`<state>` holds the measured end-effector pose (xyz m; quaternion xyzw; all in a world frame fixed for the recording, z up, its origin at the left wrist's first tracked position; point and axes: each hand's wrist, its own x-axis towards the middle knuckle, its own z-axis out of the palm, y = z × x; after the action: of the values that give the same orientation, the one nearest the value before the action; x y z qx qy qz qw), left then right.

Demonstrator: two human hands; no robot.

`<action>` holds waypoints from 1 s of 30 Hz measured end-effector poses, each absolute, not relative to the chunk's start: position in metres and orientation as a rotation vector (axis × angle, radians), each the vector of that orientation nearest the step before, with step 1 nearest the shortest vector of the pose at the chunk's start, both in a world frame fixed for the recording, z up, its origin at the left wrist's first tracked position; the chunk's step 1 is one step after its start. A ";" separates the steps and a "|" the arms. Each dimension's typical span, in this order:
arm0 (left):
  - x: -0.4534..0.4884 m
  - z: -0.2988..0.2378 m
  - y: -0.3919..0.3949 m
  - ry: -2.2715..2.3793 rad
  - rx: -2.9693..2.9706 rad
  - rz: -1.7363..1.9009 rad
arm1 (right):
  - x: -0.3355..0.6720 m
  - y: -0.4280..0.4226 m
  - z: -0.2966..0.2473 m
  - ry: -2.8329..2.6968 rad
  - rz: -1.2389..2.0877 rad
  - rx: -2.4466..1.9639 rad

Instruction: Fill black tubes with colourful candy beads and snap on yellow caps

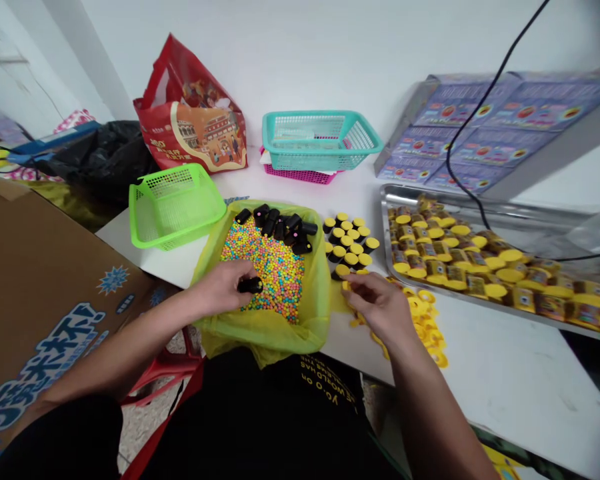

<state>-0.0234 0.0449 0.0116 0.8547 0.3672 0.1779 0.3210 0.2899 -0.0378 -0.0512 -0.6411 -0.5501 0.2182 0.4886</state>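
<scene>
My left hand [225, 285] is closed around a small black tube [251, 286], held over a heap of tiny coloured candy beads [270, 267] in a yellow bag-lined bin [270, 327]. Several more black tubes [280, 227] lie at the far side of the beads. My right hand [380, 305] rests on the white table over a pile of loose yellow caps [425, 323], with its fingers pinched on one yellow cap [347, 285]. Just beyond it stand several capped black tubes [347, 243].
A metal tray [480, 297] of finished yellow-capped containers lies at right, under a black cable [473, 187]. A green basket [175, 203], a teal basket [320, 140] on a pink one, a red bag [190, 117] and purple boxes [480, 127] sit behind. A cardboard box [35, 293] is at left.
</scene>
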 end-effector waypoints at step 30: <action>0.019 -0.019 -0.012 0.651 1.261 1.095 | 0.174 -0.039 -0.006 -1.295 0.743 -1.053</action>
<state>0.0194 -0.0115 -0.0191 0.5495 0.2837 0.4772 0.6243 0.1740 -0.0386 -0.0055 -0.4563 -0.5612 0.3221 0.6109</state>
